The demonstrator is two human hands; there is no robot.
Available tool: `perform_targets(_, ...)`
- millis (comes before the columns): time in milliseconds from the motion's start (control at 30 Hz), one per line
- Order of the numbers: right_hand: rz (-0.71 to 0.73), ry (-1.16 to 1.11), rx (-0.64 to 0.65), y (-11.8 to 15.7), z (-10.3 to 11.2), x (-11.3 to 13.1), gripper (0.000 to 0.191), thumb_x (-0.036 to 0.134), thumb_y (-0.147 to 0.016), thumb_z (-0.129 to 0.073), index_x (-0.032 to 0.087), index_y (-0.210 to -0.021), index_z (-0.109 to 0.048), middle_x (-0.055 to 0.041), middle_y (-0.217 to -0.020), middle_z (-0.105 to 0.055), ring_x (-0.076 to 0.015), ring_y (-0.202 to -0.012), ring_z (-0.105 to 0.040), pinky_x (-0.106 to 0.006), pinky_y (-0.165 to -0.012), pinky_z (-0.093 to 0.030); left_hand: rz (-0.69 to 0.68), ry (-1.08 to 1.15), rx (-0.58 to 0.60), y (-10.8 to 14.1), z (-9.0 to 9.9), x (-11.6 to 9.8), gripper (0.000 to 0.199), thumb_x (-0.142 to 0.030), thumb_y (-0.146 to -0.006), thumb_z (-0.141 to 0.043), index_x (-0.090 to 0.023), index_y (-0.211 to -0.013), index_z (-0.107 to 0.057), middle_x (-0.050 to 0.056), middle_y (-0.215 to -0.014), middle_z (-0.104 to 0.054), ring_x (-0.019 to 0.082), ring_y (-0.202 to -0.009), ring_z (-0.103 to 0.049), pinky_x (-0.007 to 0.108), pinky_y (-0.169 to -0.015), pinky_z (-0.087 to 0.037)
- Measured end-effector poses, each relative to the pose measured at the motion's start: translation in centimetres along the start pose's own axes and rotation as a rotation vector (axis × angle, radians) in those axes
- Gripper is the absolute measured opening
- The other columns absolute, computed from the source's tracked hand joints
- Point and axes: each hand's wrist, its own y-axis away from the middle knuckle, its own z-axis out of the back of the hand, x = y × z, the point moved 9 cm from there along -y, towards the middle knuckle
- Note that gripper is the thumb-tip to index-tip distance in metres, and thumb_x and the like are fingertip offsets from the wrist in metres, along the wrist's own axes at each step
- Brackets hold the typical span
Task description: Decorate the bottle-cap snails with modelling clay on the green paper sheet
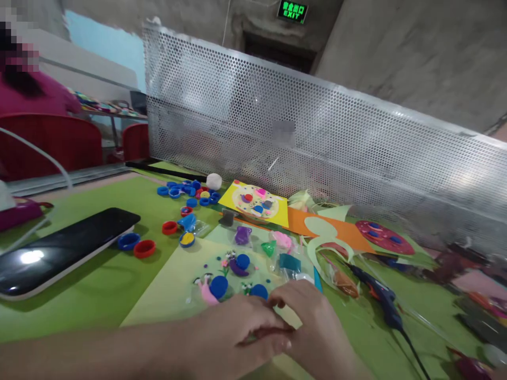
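Observation:
My left hand and my right hand meet low in the middle, fingertips pressed together. Both are closed; anything between the fingers is hidden. Just beyond them lies a pale yellow sheet of paper bearing snail figures made of clay and blue bottle caps. A pink snail has a blue cap as its shell, and a purple snail sits behind it. My left hand partly covers a green snail. Behind the sheet are small packs of purple clay, pink clay and teal clay.
A smartphone-like black device lies left, near loose red and blue caps. A glue gun with its cord is at right. Behind stand a yellow decorated card and a perforated metal screen. A person sits far left.

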Motion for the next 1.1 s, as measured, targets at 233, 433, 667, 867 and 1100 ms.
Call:
perform_targets(233, -0.086, 0.014, 0.047, -0.3, 0.0, -1.6, 0.015, 0.017, -0.06, -0.067, 0.021, -0.074, -0.062, 0.0012, -0.07, -0.064, -0.0163, -0.067, -0.058, -0.026, -0.059, -0.042, 0.033, -0.032, -0.044, 0.4, 1.2, 1.3, 0.031, -0.031, -0.092, -0.037, -0.021, -0.109, -0.061, 0.004, -0.11, -0.065, 0.018, -0.1, -0.059, 0.026, -0.086, -0.044)
perform_targets(433, 0.013, -0.039, 0.0, 0.1, -1.2, 0.0, 0.015, 0.021, -0.057, -0.062, 0.02, -0.072, -0.06, 0.0021, -0.064, -0.062, -0.0157, -0.063, -0.056, -0.03, -0.065, -0.039, -0.089, -0.333, 0.133, 0.8, -0.7, -0.4, 0.042, -0.028, -0.081, -0.06, -0.019, -0.122, -0.054, 0.008, -0.122, -0.06, 0.026, -0.111, -0.054, 0.032, -0.094, -0.041)
perform_targets(667, 0.062, 0.045, 0.013, -0.2, -0.7, 0.4, 0.019, 0.014, -0.061, -0.056, 0.018, -0.079, -0.06, 0.0001, -0.071, -0.064, -0.0168, -0.068, -0.058, -0.029, -0.064, -0.041, -0.176, -0.49, 0.029, 0.8, -0.3, -1.0, 0.034, -0.028, -0.083, -0.055, -0.015, -0.115, -0.059, 0.009, -0.115, -0.064, 0.027, -0.111, -0.054, 0.036, -0.095, -0.04)
perform_targets(867, 0.132, 0.028, -0.022, 0.0, -0.9, 1.2, 0.023, 0.014, -0.061, -0.051, 0.017, -0.081, -0.06, -0.0022, -0.07, -0.064, -0.0183, -0.065, -0.059, -0.031, -0.062, -0.042, -0.222, -0.628, 0.003, 0.9, -1.5, -1.0, 0.04, -0.036, -0.084, -0.054, -0.01, -0.115, -0.056, 0.01, -0.111, -0.066, 0.028, -0.103, -0.058, 0.039, -0.087, -0.047)
perform_targets(1100, 0.142, 0.106, -0.106, -0.5, 1.2, 0.9, 0.018, 0.021, -0.067, -0.065, 0.018, -0.084, -0.06, -0.0018, -0.073, -0.066, -0.0191, -0.07, -0.061, -0.031, -0.064, -0.045, -0.243, -0.582, -0.227, 1.6, 0.5, -0.9, 0.039, -0.037, -0.09, -0.041, -0.013, -0.116, -0.055, 0.007, -0.115, -0.064, 0.024, -0.108, -0.055, 0.037, -0.091, -0.045)
